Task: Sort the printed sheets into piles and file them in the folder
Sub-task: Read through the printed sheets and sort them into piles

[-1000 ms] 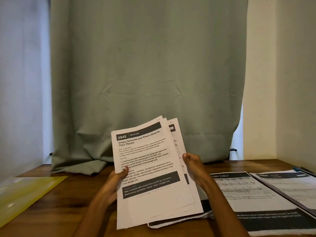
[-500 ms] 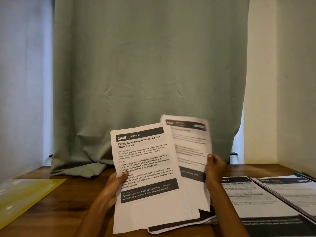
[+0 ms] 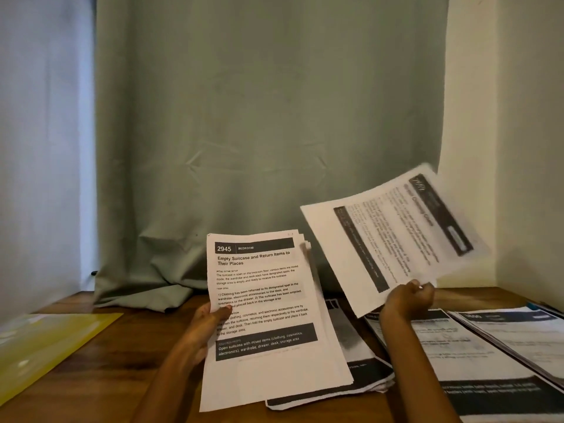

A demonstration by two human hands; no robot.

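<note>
- Head view: left hand (image 3: 205, 323) grips a stack of printed sheets (image 3: 268, 325) at its left edge, thumb across the top page headed "2945 BEDROOM".
- Right hand (image 3: 407, 299) pinches a single sheet (image 3: 393, 239) by its lower edge; sheet is tilted, blurred, and held up to the right of the stack, apart from it.
- Sorted piles (image 3: 494, 340) lie flat on the wooden desk (image 3: 116, 370), right of the stack.
- Yellow folder (image 3: 45, 340) lies on the desk, well left of the stack.
- Green curtain (image 3: 259, 132) hangs behind the stack.
</note>
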